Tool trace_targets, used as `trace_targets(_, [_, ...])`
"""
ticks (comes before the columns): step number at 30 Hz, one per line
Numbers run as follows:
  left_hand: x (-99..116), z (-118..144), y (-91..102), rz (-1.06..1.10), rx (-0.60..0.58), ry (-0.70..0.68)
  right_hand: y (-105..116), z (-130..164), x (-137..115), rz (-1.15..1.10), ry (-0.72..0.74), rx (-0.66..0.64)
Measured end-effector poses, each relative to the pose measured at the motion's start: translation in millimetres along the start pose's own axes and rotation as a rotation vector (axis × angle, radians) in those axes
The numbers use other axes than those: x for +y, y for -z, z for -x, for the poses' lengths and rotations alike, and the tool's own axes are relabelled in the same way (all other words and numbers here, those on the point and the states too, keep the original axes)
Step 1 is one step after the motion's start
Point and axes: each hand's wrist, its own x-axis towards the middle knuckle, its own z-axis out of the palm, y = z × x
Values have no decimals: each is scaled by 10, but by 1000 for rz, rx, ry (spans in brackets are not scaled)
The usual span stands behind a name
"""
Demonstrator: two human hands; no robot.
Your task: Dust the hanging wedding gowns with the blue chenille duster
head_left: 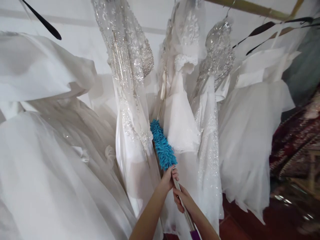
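Observation:
A duster with a fluffy blue head and a silvery pole slants up and away from me. My left hand is closed round the pole just below the blue head. Lower down, my right hand also grips the pole, above a purple section at its bottom end. The duster's head lies between a beaded white gown on its left and a short white dress on its right. Whether it presses on either fabric, I cannot tell.
A wide white gown fills the left side. To the right hang a silver sequinned dress and a plain white dress. A yellowish rail runs overhead. Dark red sparkly fabric is at far right, above reddish floor.

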Motion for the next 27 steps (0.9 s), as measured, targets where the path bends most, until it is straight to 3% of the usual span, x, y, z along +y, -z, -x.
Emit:
trace_targets(8, [-509,-228,-147,77,134,-49,647,24,119,72,-100,-85])
trace_targets(11, [-621,-262,-182,105,170,-112,780,29,124,86,-129,-131])
trace_targets(16, [-740,-273,-173,113,240,-92,855,29,202,88,-156,-179])
trace_targets(20, [-724,-203,-196,132,247,-129,833,87,178,112,-106,-165])
trace_targets(27, [-437,-1,-445,118,149,-183,767,181,-119,139,-24,-206])
